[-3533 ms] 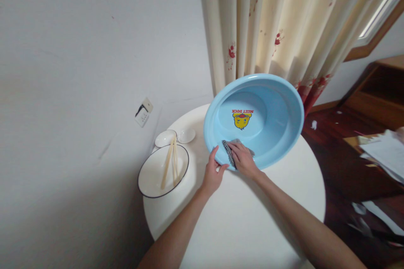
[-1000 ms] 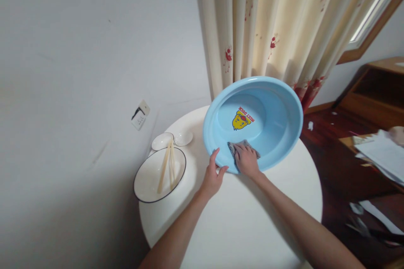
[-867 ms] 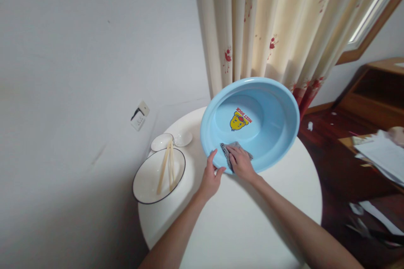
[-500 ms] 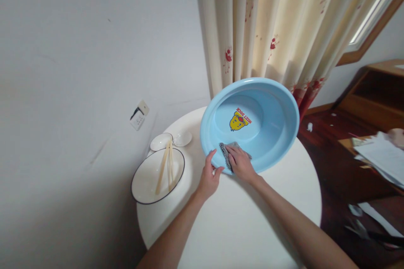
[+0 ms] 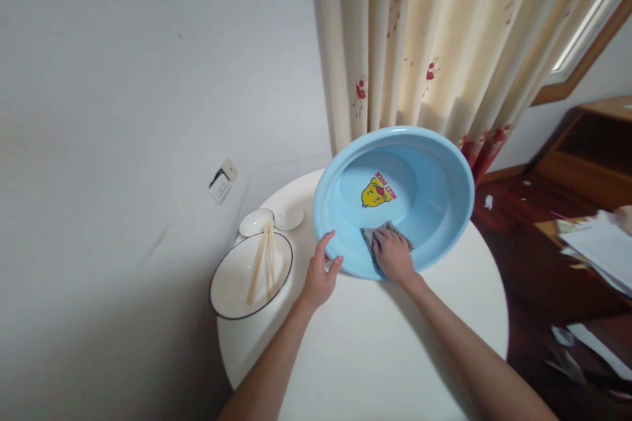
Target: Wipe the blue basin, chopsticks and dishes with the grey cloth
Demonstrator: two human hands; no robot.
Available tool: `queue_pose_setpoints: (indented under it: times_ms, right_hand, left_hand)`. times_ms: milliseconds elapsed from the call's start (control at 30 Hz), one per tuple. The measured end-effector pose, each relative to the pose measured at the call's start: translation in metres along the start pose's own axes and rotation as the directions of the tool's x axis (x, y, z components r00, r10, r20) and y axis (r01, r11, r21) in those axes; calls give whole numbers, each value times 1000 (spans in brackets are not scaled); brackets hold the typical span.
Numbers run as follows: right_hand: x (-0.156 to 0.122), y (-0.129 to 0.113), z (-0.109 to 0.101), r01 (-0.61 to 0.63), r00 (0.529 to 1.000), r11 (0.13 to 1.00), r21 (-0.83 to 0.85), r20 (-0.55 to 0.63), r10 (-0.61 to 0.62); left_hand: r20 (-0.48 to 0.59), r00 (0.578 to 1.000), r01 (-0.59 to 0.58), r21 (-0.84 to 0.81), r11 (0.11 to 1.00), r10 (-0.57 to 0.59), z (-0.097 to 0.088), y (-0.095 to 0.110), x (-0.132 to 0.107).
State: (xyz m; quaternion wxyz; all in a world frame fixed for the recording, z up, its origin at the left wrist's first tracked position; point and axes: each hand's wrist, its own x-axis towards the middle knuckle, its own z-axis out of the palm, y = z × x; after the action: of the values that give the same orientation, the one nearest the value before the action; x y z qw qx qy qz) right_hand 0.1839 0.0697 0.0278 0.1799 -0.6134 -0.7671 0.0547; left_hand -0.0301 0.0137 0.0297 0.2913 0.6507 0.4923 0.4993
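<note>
A light blue plastic basin (image 5: 434,191) with a yellow duck print on its bottom stands tilted on the white round table (image 5: 355,348), its opening facing me. My left hand (image 5: 320,276) holds the basin's lower left rim, thumb and forefinger on the edge; its other fingers are partly hidden. Inside the basin, my right hand (image 5: 392,253) presses a grey cloth (image 5: 368,237) against the lower wall, fingers bent over it.
To the left, a large white dish with a dark rim (image 5: 232,283) holds several wooden chopsticks (image 5: 257,270). Two small white dishes (image 5: 255,222) sit behind it. A wall socket (image 5: 220,188), a curtain (image 5: 385,33) and papers (image 5: 600,247) surround the table.
My right hand has slid the cloth rightward along the basin's inner wall. My left hand has shifted slightly left and down along the rim.
</note>
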Motion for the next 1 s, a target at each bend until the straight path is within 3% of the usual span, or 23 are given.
queue_pose_setpoints:
  times_ms: [267,500,600,700,800,1000]
  right_hand:
    - [-1,-2,4,-14,1000,1000,19,-20,14]
    - [2,-1,9,-23,999,993,117,-30,26]
    - [1,-4,10,93,996,957,274,-36,-86]
    - [-1,-9,9,258,964,834,487,-78,-253]
    - [-2,-14,7,319,943,765,559,-110,-313]
    - [-2,-13,2,270,960,867,420,-50,-275]
  left_hand:
    - [-30,999,-18,41,999,19,1,-10,-2]
    - [195,981,-20,108,994,-1,13,-2,-6]
    - [214,977,-3,100,995,-18,18,2,-8]
    - [198,979,19,107,994,-40,19,5,-8]
    - [168,985,24,104,994,-42,19,6,-7]
    - [111,992,42,94,995,-52,19,8,-6]
